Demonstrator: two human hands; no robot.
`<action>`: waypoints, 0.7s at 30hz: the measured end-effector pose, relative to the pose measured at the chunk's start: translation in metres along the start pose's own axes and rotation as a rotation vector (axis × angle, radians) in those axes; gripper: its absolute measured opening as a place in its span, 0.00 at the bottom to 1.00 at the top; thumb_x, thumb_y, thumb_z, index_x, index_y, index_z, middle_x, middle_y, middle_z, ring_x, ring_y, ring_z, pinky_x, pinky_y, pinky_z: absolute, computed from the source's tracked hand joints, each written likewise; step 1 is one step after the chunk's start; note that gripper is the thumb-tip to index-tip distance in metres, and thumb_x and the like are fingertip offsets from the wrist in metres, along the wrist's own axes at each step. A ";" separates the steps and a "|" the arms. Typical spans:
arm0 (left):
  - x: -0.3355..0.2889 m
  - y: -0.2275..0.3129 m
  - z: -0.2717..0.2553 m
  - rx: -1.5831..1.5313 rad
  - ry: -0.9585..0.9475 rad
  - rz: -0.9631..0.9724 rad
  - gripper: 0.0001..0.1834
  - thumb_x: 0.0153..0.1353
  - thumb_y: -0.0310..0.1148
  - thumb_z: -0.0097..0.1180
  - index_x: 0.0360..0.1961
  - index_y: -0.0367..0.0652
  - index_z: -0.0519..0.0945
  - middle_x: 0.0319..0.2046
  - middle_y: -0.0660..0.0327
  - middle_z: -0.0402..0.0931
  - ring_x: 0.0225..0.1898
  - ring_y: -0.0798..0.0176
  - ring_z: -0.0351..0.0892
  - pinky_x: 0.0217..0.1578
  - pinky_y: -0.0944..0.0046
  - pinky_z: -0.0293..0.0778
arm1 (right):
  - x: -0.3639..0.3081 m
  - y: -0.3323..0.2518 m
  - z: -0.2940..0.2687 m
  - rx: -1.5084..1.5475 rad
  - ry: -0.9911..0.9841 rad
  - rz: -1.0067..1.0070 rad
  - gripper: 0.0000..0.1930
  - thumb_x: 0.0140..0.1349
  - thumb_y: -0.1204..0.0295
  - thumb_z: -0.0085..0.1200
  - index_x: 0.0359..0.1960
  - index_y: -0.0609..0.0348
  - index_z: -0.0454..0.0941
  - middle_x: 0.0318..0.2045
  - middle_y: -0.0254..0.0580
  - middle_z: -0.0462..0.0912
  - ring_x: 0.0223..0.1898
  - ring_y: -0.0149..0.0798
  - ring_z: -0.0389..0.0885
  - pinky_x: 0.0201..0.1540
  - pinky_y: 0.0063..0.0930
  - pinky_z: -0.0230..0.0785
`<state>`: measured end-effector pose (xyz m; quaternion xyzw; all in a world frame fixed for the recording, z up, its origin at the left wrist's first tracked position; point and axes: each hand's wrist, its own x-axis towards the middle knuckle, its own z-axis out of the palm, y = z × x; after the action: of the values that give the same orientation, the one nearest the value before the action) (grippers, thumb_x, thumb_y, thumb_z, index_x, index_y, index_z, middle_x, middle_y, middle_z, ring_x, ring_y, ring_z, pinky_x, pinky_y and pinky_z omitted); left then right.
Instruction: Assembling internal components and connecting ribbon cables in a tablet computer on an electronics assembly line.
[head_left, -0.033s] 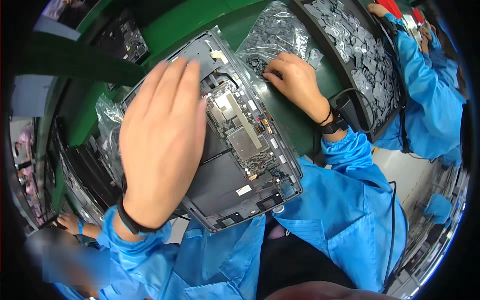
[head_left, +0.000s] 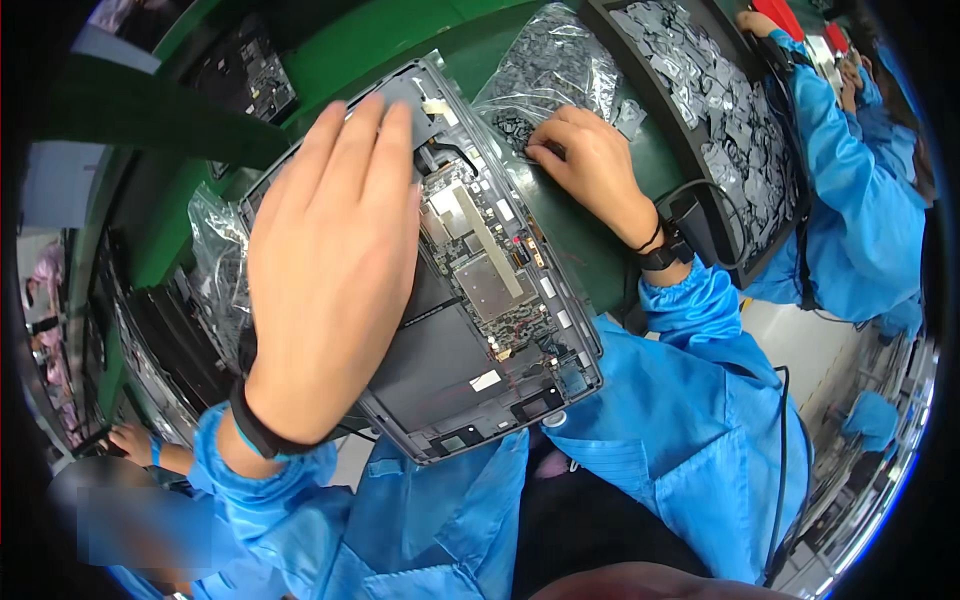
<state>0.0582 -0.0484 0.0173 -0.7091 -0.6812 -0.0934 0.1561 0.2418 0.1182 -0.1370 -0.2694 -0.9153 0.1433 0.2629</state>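
Observation:
An opened tablet-like device (head_left: 440, 345) lies tilted before me, its circuit board (head_left: 490, 265) and dark battery area bare. Above its left half my left hand (head_left: 330, 250) is spread flat, palm down, fingers stretched toward the far end. It hides much of that half; whether it touches the device I cannot tell. To the right, my right hand (head_left: 585, 160) is closed in a pinch at a small heap of black parts (head_left: 513, 130). What sits between its fingertips is hidden. The heap lies at the mouth of a clear plastic bag (head_left: 550, 65) full of dark pieces.
A black tray (head_left: 690, 130) holding many grey flat pieces stands at the right, with a cable beside it. Another clear bag (head_left: 215, 250) and a stack of dark panels (head_left: 180, 340) are at the left. Other people in blue work at both sides.
My left hand has shifted slightly right and toward the far end of the device. My right hand stays at the black parts.

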 end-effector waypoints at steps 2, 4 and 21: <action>0.002 -0.002 0.016 0.068 0.016 0.010 0.19 0.53 0.25 0.57 0.48 0.31 0.78 0.48 0.49 0.79 0.51 0.48 0.79 0.50 0.56 0.76 | -0.001 0.000 0.004 0.041 0.042 -0.015 0.04 0.51 0.71 0.64 0.26 0.54 0.81 0.25 0.37 0.77 0.32 0.43 0.78 0.35 0.37 0.71; 0.004 -0.005 0.029 0.207 0.051 0.064 0.20 0.51 0.25 0.56 0.48 0.30 0.78 0.49 0.49 0.80 0.51 0.51 0.80 0.49 0.58 0.77 | -0.002 0.003 0.006 0.153 0.072 0.109 0.03 0.53 0.73 0.63 0.28 0.54 0.81 0.27 0.38 0.80 0.30 0.43 0.78 0.34 0.35 0.72; -0.061 0.039 -0.010 -0.035 -0.088 0.029 0.22 0.53 0.24 0.57 0.51 0.33 0.79 0.51 0.51 0.79 0.53 0.50 0.80 0.52 0.56 0.76 | 0.060 -0.042 -0.051 0.713 0.116 0.094 0.06 0.60 0.76 0.63 0.37 0.65 0.84 0.33 0.36 0.86 0.35 0.25 0.82 0.40 0.18 0.74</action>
<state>0.0943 -0.1102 0.0017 -0.7249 -0.6755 -0.0716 0.1149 0.2099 0.1239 -0.0542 -0.2102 -0.7780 0.4501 0.3848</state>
